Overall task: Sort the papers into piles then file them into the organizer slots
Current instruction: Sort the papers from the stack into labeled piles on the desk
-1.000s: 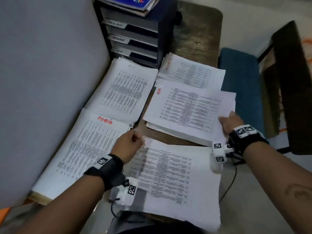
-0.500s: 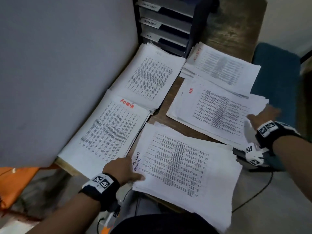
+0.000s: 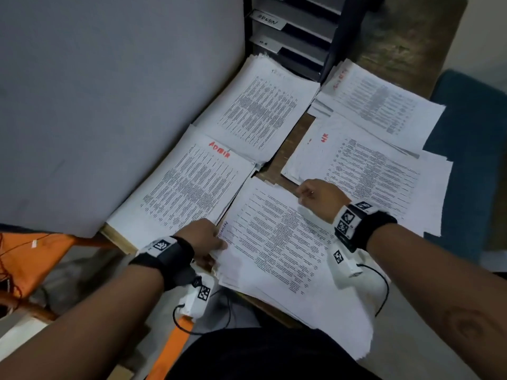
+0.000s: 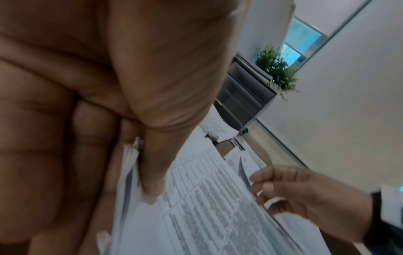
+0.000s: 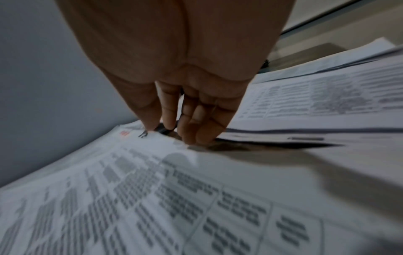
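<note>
Five piles of printed papers lie on the wooden surface (image 3: 277, 160), beside a grey partition (image 3: 109, 105). The nearest pile (image 3: 279, 248) overhangs the surface's near edge. The left hand (image 3: 203, 239) grips this pile at its left edge, thumb (image 4: 152, 172) pressed on the top sheet and fingers curled underneath. The right hand (image 3: 319, 197) rests at the pile's far edge, its fingers (image 5: 196, 124) bent down with the tips touching the paper edge; whether they pinch a sheet cannot be told. To the left lies the pile marked ADMIN in red (image 3: 186, 185), and beyond it another pile (image 3: 260, 111) reaches the foot of the dark organizer (image 3: 296, 37), whose slots carry white labels. On the right, the pile marked HR in red (image 3: 370, 171) lies just beyond the right hand, and a fifth pile with red writing (image 3: 381, 102) sits behind it. A blue chair seat (image 3: 472, 149) stands to the right of the surface.
</note>
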Tool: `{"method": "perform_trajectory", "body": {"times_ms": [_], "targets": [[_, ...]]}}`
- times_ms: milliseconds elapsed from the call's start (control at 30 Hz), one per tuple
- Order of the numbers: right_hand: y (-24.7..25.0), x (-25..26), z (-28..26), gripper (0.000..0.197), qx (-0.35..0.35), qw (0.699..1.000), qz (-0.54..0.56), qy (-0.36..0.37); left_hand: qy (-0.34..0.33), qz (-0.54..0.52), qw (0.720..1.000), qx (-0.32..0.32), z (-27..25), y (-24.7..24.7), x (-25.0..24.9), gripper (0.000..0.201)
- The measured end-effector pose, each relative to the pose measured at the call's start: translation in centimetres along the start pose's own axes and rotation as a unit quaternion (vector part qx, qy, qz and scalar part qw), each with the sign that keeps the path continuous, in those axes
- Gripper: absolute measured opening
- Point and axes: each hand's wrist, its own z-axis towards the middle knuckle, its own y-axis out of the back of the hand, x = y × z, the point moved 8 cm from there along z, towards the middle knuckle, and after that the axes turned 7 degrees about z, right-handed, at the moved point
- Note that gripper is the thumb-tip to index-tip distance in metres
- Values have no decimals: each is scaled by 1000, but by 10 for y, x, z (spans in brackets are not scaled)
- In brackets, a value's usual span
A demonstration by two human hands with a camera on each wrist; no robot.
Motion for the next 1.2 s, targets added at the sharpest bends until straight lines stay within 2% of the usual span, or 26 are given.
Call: {"method": "perform_trajectory", "body": {"times_ms": [67,167,300,367,467,600,700,767,900,933,1033,1067,1133,1200], "targets": [[-16,1,-2,20,28,999,-3,-16,-14,11,1000,-17,0,7,-1,33],[-24,0,-3,30,30,999,-5,-25,-20,3,999,-27,0,15,-3,16],[-19,-8,-6,31,10,1000,15,-22,-45,39,991,-121,-2,39,-8,22],[-17,-12,-8,29,10,1000,10,-19,-56,3,989,-137,-2,46,-9,22],[-13,-18,-10,29,4,1000,1,-28,-68,-99,985,-122,4,49,-5,16],[-10,-23,-9,34,-8,999,-19,-40,-72,-229,963,-119,6,50,0,13],[-12,-22,-8,43,-2,999,-2,-44,-93,-235,949,-189,4,62,0,17],[-11,-20,-7,40,-9,999,12,-34,-133,-209,943,-224,0,68,-6,16],[-6,-17,-10,30,-5,998,49,-32,-186,-292,920,-182,-4,73,-23,15],[-3,-21,-12,33,-4,997,55,-45,-189,-318,913,-174,-3,75,-27,14],[3,-31,-13,69,18,995,51,-80,-200,-353,899,-167,-1,83,-43,13],[5,-36,-13,67,28,994,54,-87,-203,-365,893,-168,1,86,-48,13],[14,-40,-17,37,37,994,66,-83,-207,-370,889,-174,4,91,-59,13],[23,-48,-28,23,38,986,134,-94,-200,-367,891,-180,9,96,-68,17]]}}
